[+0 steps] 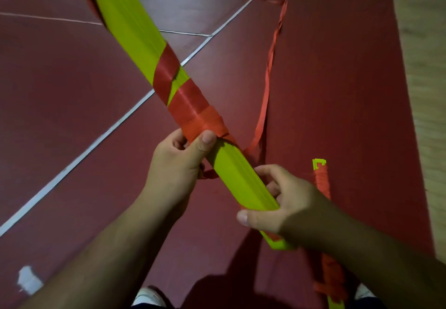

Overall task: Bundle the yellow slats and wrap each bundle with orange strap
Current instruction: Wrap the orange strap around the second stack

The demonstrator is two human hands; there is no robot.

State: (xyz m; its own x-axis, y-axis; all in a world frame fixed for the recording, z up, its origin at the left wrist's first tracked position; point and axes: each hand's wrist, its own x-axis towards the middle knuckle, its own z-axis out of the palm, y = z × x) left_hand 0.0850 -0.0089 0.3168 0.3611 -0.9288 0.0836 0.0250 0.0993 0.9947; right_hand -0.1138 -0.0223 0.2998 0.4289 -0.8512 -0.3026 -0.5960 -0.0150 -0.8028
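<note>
Holding a bundle of yellow slats [231, 176] slantwise above the dark red floor [72, 106], far end at upper left, near end low at right. Gripping it with the left hand [178, 164] just below the orange strap [193, 108], fingers curled round the slats, thumb pressed on the lowest turn. Clasping the near stretch with the right hand [284, 202], fingers bent over the top edge, thumb stretched along the underside. Wound in several overlapping turns round the bundle's middle, with a loose tail [266, 84] trailing across the floor toward upper right. Lying on the floor just right of the right hand: a second bundle [322, 181], strapped already. Crossing the floor: thin white lines [101, 139]. Glimpsed at bottom edge: shoe tips [148, 296].
</note>
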